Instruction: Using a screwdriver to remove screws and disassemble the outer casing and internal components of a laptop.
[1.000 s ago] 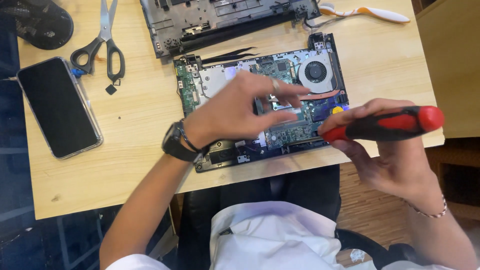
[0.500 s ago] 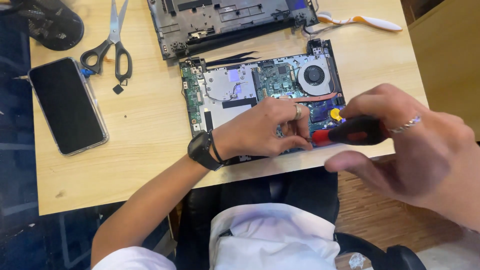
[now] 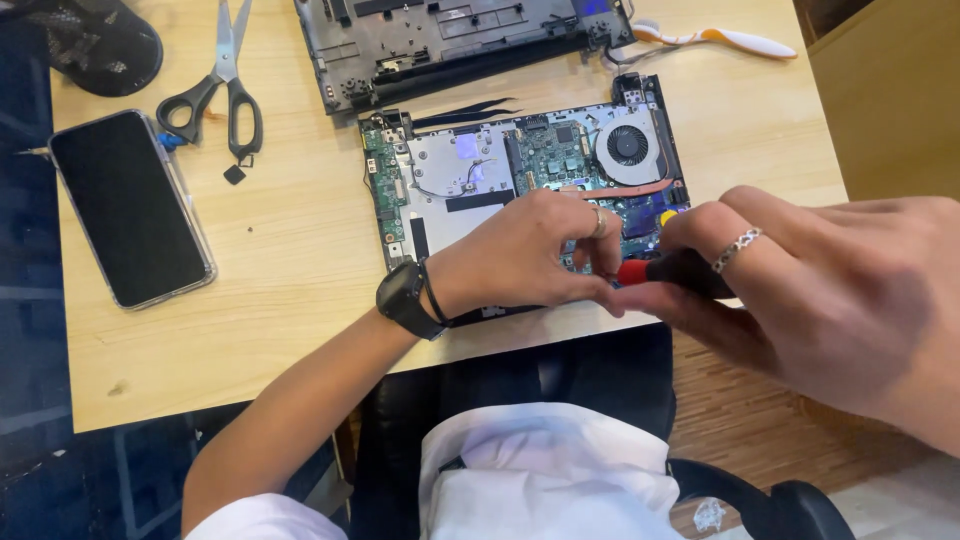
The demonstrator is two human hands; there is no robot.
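Note:
An opened laptop base with its motherboard (image 3: pixel 470 180) and round fan (image 3: pixel 627 146) lies on the wooden table (image 3: pixel 290 270). My left hand (image 3: pixel 525 250), with a black watch on the wrist and a ring, rests on the board's lower right part, fingertips pinched at the tip of the screwdriver. My right hand (image 3: pixel 820 290), close to the camera and wearing a ring, grips a red-and-black screwdriver (image 3: pixel 660 270) that points left toward the left fingers. The screwdriver's tip is hidden under my fingers.
A black smartphone (image 3: pixel 130 210) lies at the left. Black-handled scissors (image 3: pixel 222 90) sit at the top left beside a dark pouch (image 3: pixel 95 45). The removed laptop bottom cover (image 3: pixel 450 40) lies behind the board, and a white-orange tool (image 3: pixel 715 40) at the top right. The table edge is right below my hands.
My right hand has swung up close to the camera and turned the screwdriver over the board's lower right. My left hand slid right and pinched at its tip.

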